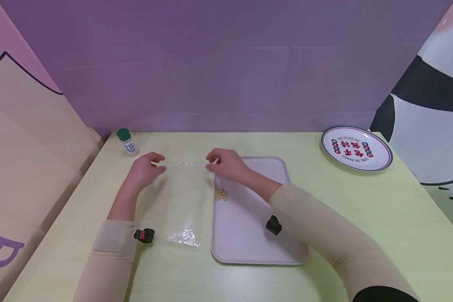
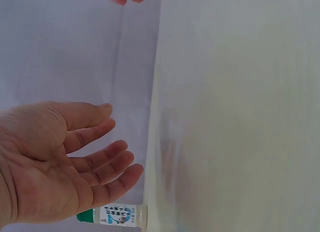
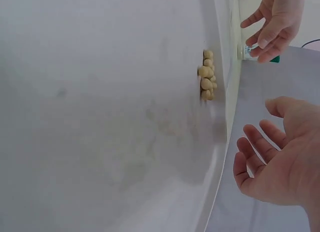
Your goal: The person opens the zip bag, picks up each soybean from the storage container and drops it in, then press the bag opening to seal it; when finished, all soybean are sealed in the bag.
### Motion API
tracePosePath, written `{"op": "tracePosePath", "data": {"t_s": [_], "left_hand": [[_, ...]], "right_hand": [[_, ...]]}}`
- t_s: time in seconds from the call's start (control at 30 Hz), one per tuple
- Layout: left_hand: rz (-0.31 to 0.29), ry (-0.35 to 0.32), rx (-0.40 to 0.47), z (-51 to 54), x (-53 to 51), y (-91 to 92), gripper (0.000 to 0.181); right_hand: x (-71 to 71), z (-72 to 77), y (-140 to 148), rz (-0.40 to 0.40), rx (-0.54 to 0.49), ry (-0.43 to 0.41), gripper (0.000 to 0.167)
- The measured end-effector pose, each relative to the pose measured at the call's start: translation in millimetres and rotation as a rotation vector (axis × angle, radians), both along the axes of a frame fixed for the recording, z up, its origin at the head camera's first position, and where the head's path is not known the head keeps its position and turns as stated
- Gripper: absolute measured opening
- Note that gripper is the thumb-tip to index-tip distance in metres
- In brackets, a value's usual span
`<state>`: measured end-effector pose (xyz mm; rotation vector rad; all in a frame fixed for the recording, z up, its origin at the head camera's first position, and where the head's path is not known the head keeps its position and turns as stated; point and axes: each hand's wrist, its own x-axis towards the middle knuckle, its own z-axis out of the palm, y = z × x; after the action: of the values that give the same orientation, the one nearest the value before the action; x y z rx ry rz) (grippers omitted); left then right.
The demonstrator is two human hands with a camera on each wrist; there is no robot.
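A clear plastic bag lies flat on the table. My left hand hovers by its upper left corner, fingers loosely bent and apart from it. Near the upper right corner is my right hand, above the tray's far left corner. In the right wrist view the right hand has spread, relaxed fingers with nothing between them. The left hand looks just as empty in its own wrist view. Small round yellowish beans sit in a cluster at the left side of the pale tray.
At the back left stands a small bottle with a green cap. A white oval plate with red characters lies at the back right. A purple cloth wall rises behind the table.
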<state>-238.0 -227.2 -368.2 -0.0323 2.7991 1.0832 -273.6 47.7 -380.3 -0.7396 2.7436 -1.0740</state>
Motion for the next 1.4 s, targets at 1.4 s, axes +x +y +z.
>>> {"op": "tracePosePath", "data": {"t_s": [1.4], "left_hand": [[0.186,-0.092,0.171,-20.9,-3.1,-9.3,0.047]], "right_hand": [[-22.9,-26.8,-35.3,-0.055,0.159,0.037,0.023]]}}
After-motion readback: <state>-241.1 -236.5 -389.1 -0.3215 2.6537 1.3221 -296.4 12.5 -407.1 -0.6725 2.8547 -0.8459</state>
